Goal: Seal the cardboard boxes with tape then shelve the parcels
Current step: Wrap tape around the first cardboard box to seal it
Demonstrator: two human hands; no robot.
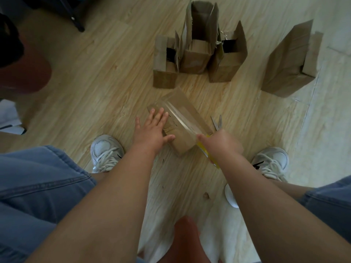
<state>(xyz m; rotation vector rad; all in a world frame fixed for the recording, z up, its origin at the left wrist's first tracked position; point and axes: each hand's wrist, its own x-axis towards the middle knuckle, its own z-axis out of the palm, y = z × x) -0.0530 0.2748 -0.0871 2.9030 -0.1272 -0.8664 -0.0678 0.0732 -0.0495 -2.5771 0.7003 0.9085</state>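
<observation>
Box point(178, 118) lies on the floor point(95, 92) between the person's shoes. Left hand point(152, 128) flat, fingers spread, pressing its top. Right hand point(220, 143) gripping yellow tape roll point(207, 152), clear strip along the box. Scissors point(217, 122) just beside.

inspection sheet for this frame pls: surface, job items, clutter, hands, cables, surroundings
Surface: light wood-look floor.
Job's things: closed box with clear tape strip along its top; four open boxes standing behind it; scissors beside it.
Clutter: small cardboard scrap on the floor.
Hands: left hand flat on the box; right hand gripping yellow tape roll.
Cables: nothing seen.
Surroundings: white sneakers, dark stand foot top left.
</observation>
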